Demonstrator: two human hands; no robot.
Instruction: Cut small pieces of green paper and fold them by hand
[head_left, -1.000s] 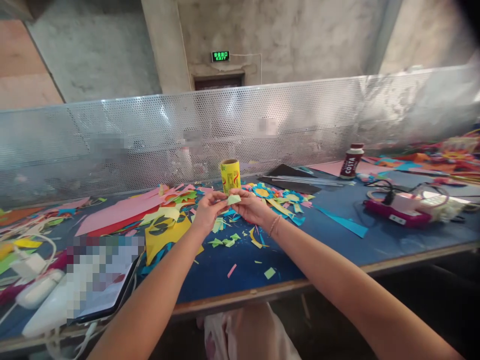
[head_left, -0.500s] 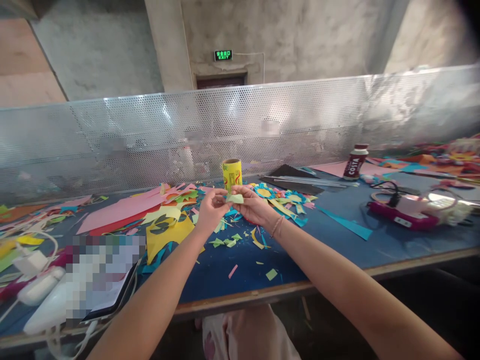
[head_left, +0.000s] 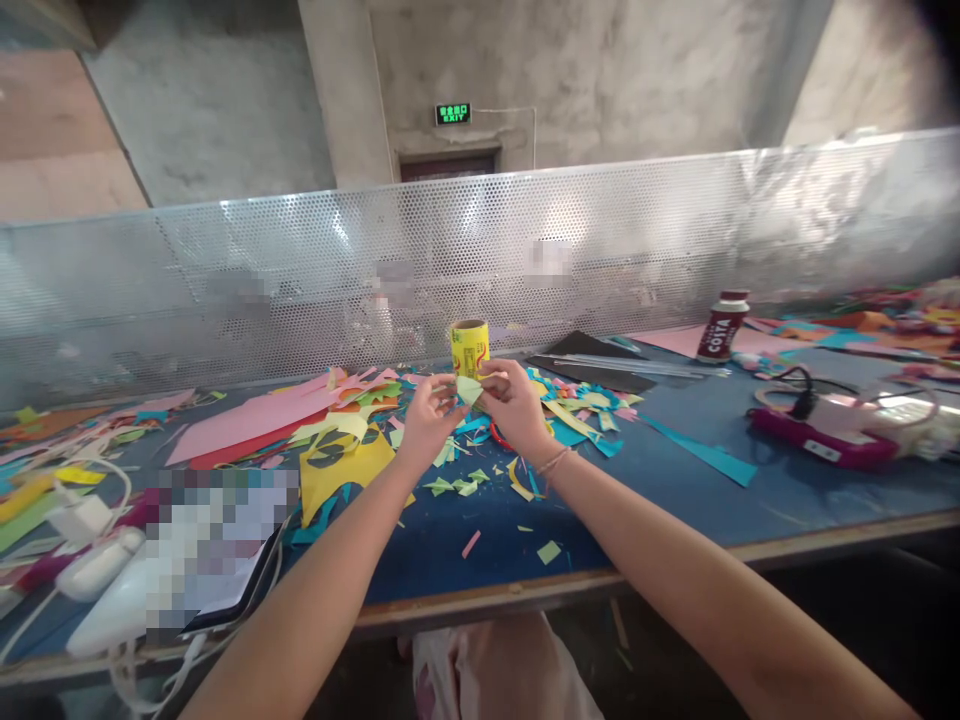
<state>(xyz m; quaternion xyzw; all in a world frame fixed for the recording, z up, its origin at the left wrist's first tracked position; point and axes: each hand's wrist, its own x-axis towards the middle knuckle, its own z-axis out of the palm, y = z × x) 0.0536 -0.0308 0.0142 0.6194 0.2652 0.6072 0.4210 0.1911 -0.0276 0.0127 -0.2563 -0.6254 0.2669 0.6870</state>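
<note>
A small piece of light green paper (head_left: pixel 469 390) is pinched between my two hands above the middle of the table. My left hand (head_left: pixel 433 418) grips its left edge with thumb and fingertips. At its right side, the fingers of my right hand (head_left: pixel 517 408) are closed on the same paper. Just behind stands a yellow printed roll (head_left: pixel 470 345) with a hollow core. Below my hands lie several small folded green paper pieces (head_left: pixel 457 485) and a flat green square (head_left: pixel 549 552). Red scissor-like handles show partly beneath my right hand, mostly hidden.
Yellow cut paper (head_left: pixel 341 470) and pink sheets (head_left: pixel 259 425) lie left. A tablet (head_left: pixel 247 570) with cables rests at front left. On the right are a blue paper strip (head_left: pixel 705 450), a dark red bottle (head_left: pixel 722 328) and a magenta power strip (head_left: pixel 821 440). A perforated metal screen (head_left: pixel 300 290) runs behind.
The green paper has turned upright, with a broader, pointed face showing. My right hand has shifted its grip and lifted slightly. The whole view has moved a little.
</note>
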